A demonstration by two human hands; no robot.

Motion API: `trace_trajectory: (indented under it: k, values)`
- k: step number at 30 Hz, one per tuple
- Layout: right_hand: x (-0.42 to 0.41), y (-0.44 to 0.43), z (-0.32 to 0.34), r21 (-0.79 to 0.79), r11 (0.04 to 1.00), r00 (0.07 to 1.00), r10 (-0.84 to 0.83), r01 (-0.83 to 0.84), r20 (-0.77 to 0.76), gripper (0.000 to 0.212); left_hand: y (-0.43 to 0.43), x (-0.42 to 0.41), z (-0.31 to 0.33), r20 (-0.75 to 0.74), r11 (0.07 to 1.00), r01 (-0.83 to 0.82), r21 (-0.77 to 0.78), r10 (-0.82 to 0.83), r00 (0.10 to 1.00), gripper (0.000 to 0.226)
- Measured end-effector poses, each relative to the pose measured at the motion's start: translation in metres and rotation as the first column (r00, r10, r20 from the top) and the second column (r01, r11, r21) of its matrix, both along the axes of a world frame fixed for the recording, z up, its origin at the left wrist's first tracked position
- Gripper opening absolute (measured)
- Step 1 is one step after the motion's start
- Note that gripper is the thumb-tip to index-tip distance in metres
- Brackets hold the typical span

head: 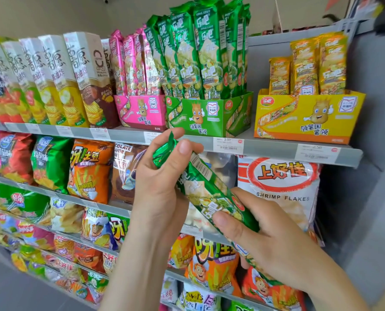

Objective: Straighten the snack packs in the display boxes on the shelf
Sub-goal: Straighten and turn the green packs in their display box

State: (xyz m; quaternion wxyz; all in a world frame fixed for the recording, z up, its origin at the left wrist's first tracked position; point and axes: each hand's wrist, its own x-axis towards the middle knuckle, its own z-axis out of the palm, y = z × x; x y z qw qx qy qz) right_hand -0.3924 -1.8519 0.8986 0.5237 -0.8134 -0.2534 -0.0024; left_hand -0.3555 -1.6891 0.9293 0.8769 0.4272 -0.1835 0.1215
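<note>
A long green snack pack [204, 187] is held slantwise in front of the shelves, below the top shelf. My left hand [162, 182] grips its upper end and my right hand [268, 239] grips its lower part. On the top shelf stand a green display box [209, 116] crowded with upright green packs [200, 48], a pink display box [142, 112] with pink packs [128, 63], and a yellow display box [308, 117] holding three yellow packs [308, 66].
Tall white chip cartons [52, 79] line the top shelf at the left. The top shelf's edge [265, 149] carries price tags. Lower shelves are packed with crisp bags, among them a white shrimp flakes bag [281, 187]. A grey side panel [371, 131] closes the right.
</note>
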Motion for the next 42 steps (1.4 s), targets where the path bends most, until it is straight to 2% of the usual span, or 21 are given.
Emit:
trace_trajectory:
  k: [3,8,12,18,21,23,25,27,29,32,36,40,42]
  values:
    - [-0.003,0.002,0.001,0.007,1.0,1.0,-0.013,0.013,-0.006,0.042,-0.007,-0.001,0.001,-0.025,0.999,-0.026,-0.019,0.025,0.999,0.041]
    - [-0.003,0.006,0.0,0.01,0.996,0.995,-0.089,0.088,0.055,0.042,-0.015,0.0,0.0,-0.036,0.997,-0.051,-0.052,0.049,0.998,0.045]
    - [-0.002,0.01,-0.002,0.041,0.991,0.986,-0.128,0.124,0.109,0.045,-0.021,-0.003,-0.009,-0.048,0.999,0.001,0.039,0.001,0.999,0.053]
    - [0.001,0.013,-0.002,0.108,0.985,0.976,-0.148,0.131,0.161,0.041,-0.022,-0.006,-0.015,-0.039,0.993,0.073,0.089,-0.07,0.997,0.044]
    - [0.001,0.016,-0.002,0.125,0.989,0.986,-0.1,0.083,0.136,0.037,-0.021,-0.006,-0.015,-0.041,0.992,-0.071,0.104,0.076,0.996,0.029]
    - [0.0,0.014,-0.002,0.056,0.998,0.991,-0.036,0.029,0.13,0.034,-0.019,-0.004,-0.009,-0.057,0.988,-0.145,0.054,0.148,0.987,0.023]
    - [-0.001,0.008,-0.003,-0.066,0.998,0.991,0.0,0.009,0.133,0.036,-0.012,0.001,0.0,-0.09,0.978,-0.209,-0.025,0.206,0.974,0.028]
    - [-0.002,0.006,-0.006,-0.1,0.995,0.991,-0.005,0.019,0.134,0.035,-0.004,0.006,0.007,-0.131,0.96,-0.265,-0.085,0.253,0.958,0.041]
    - [-0.001,0.007,-0.011,-0.03,0.998,0.981,-0.055,0.062,0.185,0.034,0.0,0.01,0.009,-0.168,0.955,-0.285,-0.085,0.268,0.949,0.058]
    - [0.002,0.015,-0.018,0.073,0.987,0.954,-0.158,0.144,0.256,0.03,-0.004,0.011,0.005,-0.181,0.968,-0.246,-0.04,0.235,0.955,0.061]
    - [0.004,0.022,-0.025,0.168,0.957,0.921,-0.277,0.238,0.275,0.029,-0.012,0.012,-0.004,-0.144,0.98,-0.197,-0.032,0.19,0.971,0.037]
    - [0.007,0.026,-0.023,0.228,0.93,0.89,-0.347,0.287,0.295,0.032,-0.026,0.006,-0.018,-0.11,0.995,-0.081,0.058,0.087,0.99,0.024]
    - [0.007,0.028,-0.023,0.234,0.925,0.889,-0.36,0.3,0.281,0.034,-0.028,0.004,-0.022,-0.11,0.992,-0.075,0.099,0.086,0.99,0.018]
